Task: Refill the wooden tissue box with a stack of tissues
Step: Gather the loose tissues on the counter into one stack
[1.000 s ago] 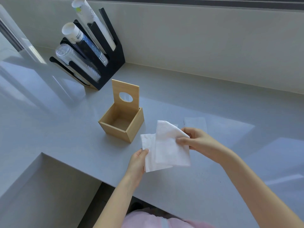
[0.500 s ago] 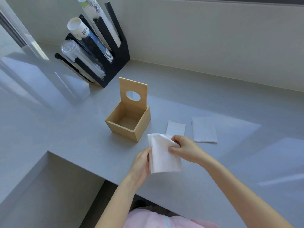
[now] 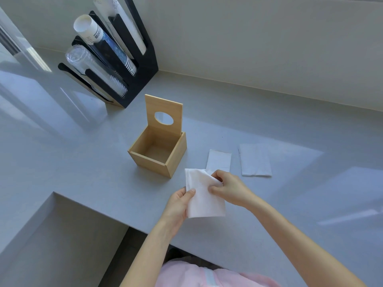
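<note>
Now both hands — left hand (image 3: 179, 204), right hand (image 3: 229, 188) — grip the tissue (image 3: 204, 200), folded narrower than before

We see the tissue box (image 3: 158, 151) mid-bench (image 3: 269, 129), its lid (image 3: 164, 114) upright at the far side; behind-left stands the cup rack (image 3: 132, 65) against the wall. Right of the box lie two tissue stacks (image 3: 219, 161) (image 3: 254, 160) side by side, and nearer us a tissue (image 3: 204, 197) is held between both hands (image 3: 178, 204) (image 3: 228, 188)

topmost cup sleeve (image 3: 116, 21) cut off
</note>
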The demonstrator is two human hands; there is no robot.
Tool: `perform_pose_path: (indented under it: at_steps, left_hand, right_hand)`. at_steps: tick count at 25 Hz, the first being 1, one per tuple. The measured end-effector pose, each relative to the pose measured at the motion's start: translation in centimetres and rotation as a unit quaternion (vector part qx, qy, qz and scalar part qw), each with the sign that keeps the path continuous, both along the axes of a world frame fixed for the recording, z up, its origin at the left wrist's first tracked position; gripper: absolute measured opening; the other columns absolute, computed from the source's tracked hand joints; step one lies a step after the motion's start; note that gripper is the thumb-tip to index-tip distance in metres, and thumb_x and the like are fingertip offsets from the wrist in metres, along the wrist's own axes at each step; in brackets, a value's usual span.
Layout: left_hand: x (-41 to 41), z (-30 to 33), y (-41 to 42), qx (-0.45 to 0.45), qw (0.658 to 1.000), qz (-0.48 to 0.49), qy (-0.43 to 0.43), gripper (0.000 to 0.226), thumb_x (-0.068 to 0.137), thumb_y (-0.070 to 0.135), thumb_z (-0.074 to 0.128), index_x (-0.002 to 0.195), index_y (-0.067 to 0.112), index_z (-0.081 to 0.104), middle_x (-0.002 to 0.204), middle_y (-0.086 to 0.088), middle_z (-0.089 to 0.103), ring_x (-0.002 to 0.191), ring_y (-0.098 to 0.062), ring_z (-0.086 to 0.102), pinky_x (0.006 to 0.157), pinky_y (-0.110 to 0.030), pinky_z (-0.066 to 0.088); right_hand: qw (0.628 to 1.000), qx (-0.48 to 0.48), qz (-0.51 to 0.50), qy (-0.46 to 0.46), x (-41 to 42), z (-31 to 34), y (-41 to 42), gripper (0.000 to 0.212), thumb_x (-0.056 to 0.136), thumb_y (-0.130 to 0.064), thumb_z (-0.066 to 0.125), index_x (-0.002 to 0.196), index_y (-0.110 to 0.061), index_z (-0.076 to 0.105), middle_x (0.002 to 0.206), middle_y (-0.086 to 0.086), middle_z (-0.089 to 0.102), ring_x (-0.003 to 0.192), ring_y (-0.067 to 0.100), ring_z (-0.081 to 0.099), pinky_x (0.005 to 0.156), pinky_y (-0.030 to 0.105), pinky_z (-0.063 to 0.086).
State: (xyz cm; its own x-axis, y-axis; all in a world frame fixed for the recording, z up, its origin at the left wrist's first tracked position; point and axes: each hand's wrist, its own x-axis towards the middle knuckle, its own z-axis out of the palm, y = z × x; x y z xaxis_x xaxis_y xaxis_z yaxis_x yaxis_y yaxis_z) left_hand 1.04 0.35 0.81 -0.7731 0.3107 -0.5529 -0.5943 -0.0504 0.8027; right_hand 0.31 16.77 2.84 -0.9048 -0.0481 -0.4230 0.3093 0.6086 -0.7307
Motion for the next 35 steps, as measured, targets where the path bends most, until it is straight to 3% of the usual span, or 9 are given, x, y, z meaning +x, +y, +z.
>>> perform_pose_path:
  at_steps: [6,8,11,13,15,19,29,35]
  left_hand:
    - [-0.8,-0.1,-0.2,-0.007,1.000,0.027,-0.012,0.020,0.096,0.017,0.043,0.091,0.016,0.063,0.090,-0.002,0.070,0.079,-0.013,0.068,0.067,-0.026,0.054]
    - [-1.3,-0.2,-0.2,-0.004,0.999,0.034,-0.023,0.020,0.096,0.017,0.043,0.092,0.016,0.062,0.093,-0.002,0.069,0.083,-0.014,0.066,0.070,-0.027,0.053]
    - [-1.7,-0.4,-0.2,-0.001,0.998,0.040,-0.038,0.020,0.095,0.015,0.043,0.092,0.015,0.063,0.093,-0.003,0.069,0.084,-0.015,0.065,0.071,-0.027,0.051]
    - [-2.0,-0.5,-0.3,0.003,0.998,0.044,-0.044,0.020,0.095,0.015,0.043,0.093,0.015,0.063,0.094,-0.003,0.069,0.085,-0.015,0.065,0.071,-0.028,0.051]
    - [-2.3,-0.6,-0.3,0.010,0.998,0.046,-0.042,0.021,0.095,0.015,0.043,0.093,0.015,0.064,0.093,-0.002,0.070,0.085,-0.014,0.066,0.072,-0.027,0.051]
    - [-2.6,-0.7,-0.4,0.010,0.998,0.045,-0.044,0.020,0.095,0.015,0.044,0.095,0.014,0.064,0.093,-0.001,0.070,0.083,-0.011,0.067,0.069,-0.024,0.053]
    - [-2.6,-0.7,-0.3,0.010,0.998,0.050,-0.048,0.021,0.095,0.015,0.043,0.095,0.014,0.064,0.095,-0.002,0.070,0.087,-0.015,0.065,0.072,-0.027,0.051]
    - [-2.4,-0.6,-0.7,0.006,0.998,0.055,-0.042,0.021,0.095,0.015,0.043,0.096,0.015,0.064,0.095,-0.002,0.070,0.087,-0.014,0.066,0.073,-0.027,0.052]
  right_hand:
    - [1.000,-0.018,-0.025,-0.006,-1.2,-0.1,2.4,0.022,0.082,-0.016,0.057,0.097,-0.030,0.049,0.074,-0.016,0.059,0.065,0.002,0.057,0.052,0.016,0.040]
    - [0.999,-0.010,-0.050,0.007,-2.0,-0.2,3.2,0.023,0.083,-0.017,0.056,0.104,-0.026,0.052,0.075,-0.014,0.060,0.068,0.005,0.058,0.053,0.016,0.040]
    - [0.996,0.048,-0.072,0.029,-3.6,-0.7,4.2,0.027,0.086,-0.013,0.050,0.112,-0.016,0.056,0.087,-0.005,0.060,0.083,0.016,0.058,0.059,0.023,0.044]
    - [0.990,0.122,-0.061,0.046,-4.7,-1.2,4.6,0.030,0.087,-0.009,0.047,0.116,-0.011,0.056,0.100,0.003,0.061,0.097,0.022,0.057,0.077,0.032,0.049]
    - [0.978,0.198,-0.033,0.052,-5.8,-1.7,4.7,0.036,0.089,-0.011,0.048,0.125,-0.008,0.050,0.121,0.010,0.055,0.114,0.027,0.051,0.092,0.038,0.045]
    - [0.954,0.296,0.035,0.035,-7.2,-2.2,4.2,0.054,0.090,-0.019,0.053,0.138,-0.006,0.033,0.140,0.013,0.037,0.127,0.031,0.036,0.100,0.039,0.037]
    - [0.949,0.305,0.064,-0.044,-8.4,-1.1,3.2,0.034,0.092,-0.009,0.046,0.125,0.001,0.042,0.130,0.018,0.041,0.123,0.032,0.036,0.091,0.042,0.043]
    - [0.944,0.327,0.041,0.021,-7.2,-2.5,2.0,0.029,0.088,0.004,0.037,0.116,0.002,0.045,0.122,0.021,0.045,0.113,0.035,0.042,0.083,0.037,0.040]
